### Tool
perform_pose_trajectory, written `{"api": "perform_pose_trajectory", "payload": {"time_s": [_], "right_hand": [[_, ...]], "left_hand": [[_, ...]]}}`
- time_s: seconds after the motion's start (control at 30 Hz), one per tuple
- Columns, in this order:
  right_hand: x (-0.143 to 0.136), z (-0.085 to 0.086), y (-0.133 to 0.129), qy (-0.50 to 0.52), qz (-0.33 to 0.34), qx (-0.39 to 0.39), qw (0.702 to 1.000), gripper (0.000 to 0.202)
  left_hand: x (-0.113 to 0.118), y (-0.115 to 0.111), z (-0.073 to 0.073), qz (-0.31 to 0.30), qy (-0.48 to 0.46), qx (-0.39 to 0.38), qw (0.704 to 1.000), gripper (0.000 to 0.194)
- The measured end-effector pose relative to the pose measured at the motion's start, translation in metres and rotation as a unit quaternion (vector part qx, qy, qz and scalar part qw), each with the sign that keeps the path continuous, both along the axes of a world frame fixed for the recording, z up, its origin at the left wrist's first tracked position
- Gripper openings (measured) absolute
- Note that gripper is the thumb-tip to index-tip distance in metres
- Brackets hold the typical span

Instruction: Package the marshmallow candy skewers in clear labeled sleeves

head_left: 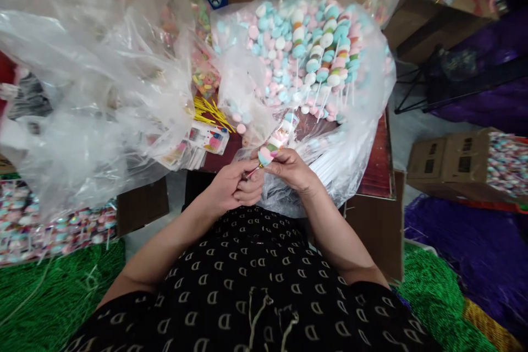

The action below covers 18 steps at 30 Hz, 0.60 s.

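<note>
Wrapped marshmallow skewer (pixel 281 136) is in front of the torso, at the near edge of the tabletop (pixel 380 168), tilted with its top away from the body. Left grip (pixel 242 184): fingers curled in, pinching the near end, just under the lowest pink-and-blue piece. Right grip (pixel 293 170): thumb and fingertips closed on that same end, from the other side. A small gold band, maybe a tie, shows between them; detail too fine to confirm. Handling, estimated: very light; pieces soft and easily dented; clear film slick and crinkly; the stick, mostly hidden, likely the only stiff part. Best hold: the gathered neck and stick below the candy, with only light support along the pieces; squeezing mid-stack could squash them or twist the film. Nearby: yellow twist ties (pixel 212 111) to the left, unwrapped marshmallow skewers (pixel 328 58) lying beyond on loose marshmallows (pixel 272 69).
</note>
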State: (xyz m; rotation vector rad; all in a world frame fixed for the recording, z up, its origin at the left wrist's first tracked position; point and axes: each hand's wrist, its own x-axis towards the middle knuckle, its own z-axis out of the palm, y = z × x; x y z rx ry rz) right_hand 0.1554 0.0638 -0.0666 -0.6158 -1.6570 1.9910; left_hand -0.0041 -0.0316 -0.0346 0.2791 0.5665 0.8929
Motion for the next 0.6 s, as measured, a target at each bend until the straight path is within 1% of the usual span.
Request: {"api": "perform_pose_trajectory", "payload": {"time_s": [0.07, 0.13, 0.2, 0.27, 0.33, 0.4, 0.47, 0.53, 0.6], "right_hand": [[-0.003, -0.007, -0.003, -0.009, -0.064, 0.002, 0.998, 0.045], [-0.006, -0.009, -0.006, -0.026, -0.122, 0.024, 0.992, 0.045], [-0.008, -0.006, -0.009, -0.049, -0.173, 0.076, 0.981, 0.045], [-0.009, 0.001, -0.012, -0.076, -0.21, 0.151, 0.963, 0.042], [-0.008, 0.006, -0.014, -0.098, -0.227, 0.221, 0.943, 0.037], [-0.008, 0.009, -0.017, -0.107, -0.227, 0.253, 0.934, 0.033], [-0.008, 0.008, -0.019, -0.11, -0.217, 0.243, 0.939, 0.031], [-0.009, 0.005, -0.02, -0.114, -0.208, 0.215, 0.948, 0.031], [-0.011, 0.003, -0.021, -0.122, -0.207, 0.199, 0.95, 0.028]], "left_hand": [[0.001, 0.0, 0.0, 0.022, 0.004, 0.002, 1.0, 0.041], [0.003, 0.002, 0.0, 0.049, 0.021, 0.013, 0.998, 0.041], [0.004, 0.004, 0.0, 0.076, 0.048, 0.028, 0.996, 0.041], [0.005, 0.007, -0.003, 0.107, 0.084, 0.044, 0.99, 0.041], [0.007, 0.01, -0.008, 0.144, 0.132, 0.054, 0.979, 0.042], [0.008, 0.012, -0.015, 0.188, 0.198, 0.056, 0.96, 0.04], [0.008, 0.012, -0.022, 0.222, 0.272, 0.049, 0.935, 0.035], [0.008, 0.013, -0.028, 0.241, 0.317, 0.045, 0.916, 0.03], [0.007, 0.013, -0.032, 0.249, 0.315, 0.033, 0.915, 0.03]]}}
